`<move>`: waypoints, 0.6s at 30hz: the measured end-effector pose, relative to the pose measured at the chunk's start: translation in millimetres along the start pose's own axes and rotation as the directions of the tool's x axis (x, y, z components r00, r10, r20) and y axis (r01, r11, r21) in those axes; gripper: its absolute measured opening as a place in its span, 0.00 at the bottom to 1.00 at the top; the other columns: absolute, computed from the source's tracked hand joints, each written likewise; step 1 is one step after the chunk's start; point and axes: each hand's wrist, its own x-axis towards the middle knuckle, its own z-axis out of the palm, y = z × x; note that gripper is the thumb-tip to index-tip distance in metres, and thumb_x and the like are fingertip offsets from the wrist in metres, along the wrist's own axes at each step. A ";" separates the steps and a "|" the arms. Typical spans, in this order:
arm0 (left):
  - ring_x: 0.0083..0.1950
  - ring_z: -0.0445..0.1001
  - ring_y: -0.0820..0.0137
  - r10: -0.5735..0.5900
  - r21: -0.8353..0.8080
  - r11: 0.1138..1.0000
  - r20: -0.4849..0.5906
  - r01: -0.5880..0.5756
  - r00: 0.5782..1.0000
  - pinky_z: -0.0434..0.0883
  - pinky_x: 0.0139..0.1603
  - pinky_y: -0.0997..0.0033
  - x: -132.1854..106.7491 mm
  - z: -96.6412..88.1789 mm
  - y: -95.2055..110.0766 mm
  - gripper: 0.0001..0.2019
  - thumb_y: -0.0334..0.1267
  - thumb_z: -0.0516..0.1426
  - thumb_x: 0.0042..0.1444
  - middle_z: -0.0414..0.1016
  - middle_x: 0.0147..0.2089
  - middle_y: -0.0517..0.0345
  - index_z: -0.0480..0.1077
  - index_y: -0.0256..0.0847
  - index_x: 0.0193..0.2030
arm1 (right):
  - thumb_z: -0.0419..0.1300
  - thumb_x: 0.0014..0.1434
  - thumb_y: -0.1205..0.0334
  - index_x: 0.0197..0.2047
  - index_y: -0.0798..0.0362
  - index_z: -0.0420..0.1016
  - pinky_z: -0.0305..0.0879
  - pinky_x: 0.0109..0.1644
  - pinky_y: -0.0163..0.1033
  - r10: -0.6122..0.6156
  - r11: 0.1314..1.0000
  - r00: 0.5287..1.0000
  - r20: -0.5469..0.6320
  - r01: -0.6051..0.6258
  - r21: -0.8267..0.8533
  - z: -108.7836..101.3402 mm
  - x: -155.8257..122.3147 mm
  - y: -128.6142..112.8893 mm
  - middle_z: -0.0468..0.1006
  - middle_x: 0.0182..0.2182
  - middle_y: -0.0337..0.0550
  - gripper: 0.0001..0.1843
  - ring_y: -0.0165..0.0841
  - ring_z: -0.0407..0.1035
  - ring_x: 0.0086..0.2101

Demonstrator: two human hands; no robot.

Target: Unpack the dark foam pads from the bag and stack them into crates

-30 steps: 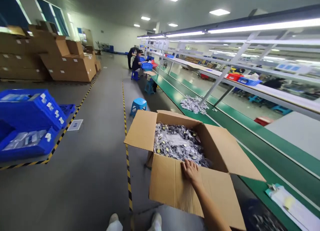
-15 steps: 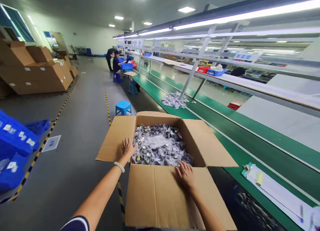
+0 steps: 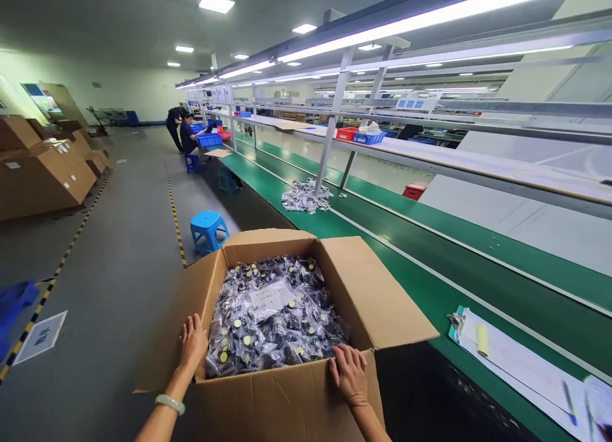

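An open cardboard box (image 3: 368,289) stands in front of me, filled to the rim with several small black parts in clear plastic bags (image 3: 272,314). A white paper slip lies on top of the bags. My left hand (image 3: 192,344) rests on the box's near left edge, fingers over the rim. My right hand (image 3: 349,373) grips the near right edge, fingers curled over the cardboard. A pale bangle is on my left wrist.
A long green conveyor bench (image 3: 430,282) runs along the right, with a heap of bagged parts (image 3: 305,196) and a clipboard with papers (image 3: 521,365). Blue stools (image 3: 208,228) stand in the aisle. Stacked cartons (image 3: 43,174) sit at left. Two people (image 3: 184,132) work far down the line.
The view swung left and closer to the box. My left hand came in and moved to the near left edge; my right hand shifted along the near edge.
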 end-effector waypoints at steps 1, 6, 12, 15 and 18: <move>0.65 0.60 0.47 0.002 0.004 1.000 -0.004 -0.002 1.000 0.64 0.59 0.52 0.6 1.4 -3.9 0.29 0.30 0.45 0.59 0.62 0.63 0.27 0.50 0.23 0.67 | 0.49 0.61 0.60 0.42 0.48 0.75 0.54 0.53 0.46 0.010 1.000 1.000 0.004 -0.010 0.016 1.8 0.0 -1.1 0.77 0.40 0.44 0.14 0.40 0.67 0.43; 0.65 0.60 0.47 0.015 -0.007 1.000 -0.049 -0.016 0.999 0.61 0.61 0.50 5.7 1.7 -19.7 0.28 0.32 0.43 0.60 0.62 0.62 0.28 0.51 0.23 0.66 | 0.50 0.60 0.61 0.45 0.48 0.74 0.51 0.54 0.46 0.070 0.993 0.997 0.024 -0.072 0.092 13.0 10.9 -10.9 0.76 0.42 0.45 0.14 0.40 0.65 0.45; 0.65 0.58 0.44 -0.019 -0.040 0.999 -0.029 0.018 0.999 0.64 0.56 0.44 31.1 -24.0 -20.6 0.28 0.35 0.44 0.60 0.60 0.63 0.26 0.50 0.25 0.67 | 0.52 0.61 0.60 0.46 0.51 0.74 0.50 0.55 0.45 0.082 0.984 0.996 0.044 -0.088 0.156 37.8 48.5 -26.1 0.75 0.43 0.47 0.14 0.40 0.62 0.47; 0.65 0.58 0.45 -0.047 -0.021 0.999 0.000 0.047 0.999 0.64 0.55 0.43 48.8 -39.4 -23.2 0.28 0.36 0.45 0.60 0.59 0.63 0.25 0.50 0.26 0.67 | 0.52 0.61 0.59 0.46 0.52 0.74 0.48 0.55 0.45 0.066 0.982 0.996 0.064 -0.076 0.175 48.2 68.5 -38.9 0.74 0.44 0.48 0.14 0.40 0.61 0.47; 0.65 0.58 0.46 -0.096 -0.001 0.995 0.019 0.096 0.995 0.64 0.55 0.43 66.8 -48.0 -28.7 0.28 0.37 0.46 0.61 0.58 0.63 0.26 0.50 0.28 0.66 | 0.52 0.61 0.58 0.46 0.52 0.74 0.47 0.56 0.45 0.048 0.975 0.993 0.107 -0.070 0.213 57.5 89.5 -51.9 0.73 0.44 0.49 0.14 0.40 0.59 0.48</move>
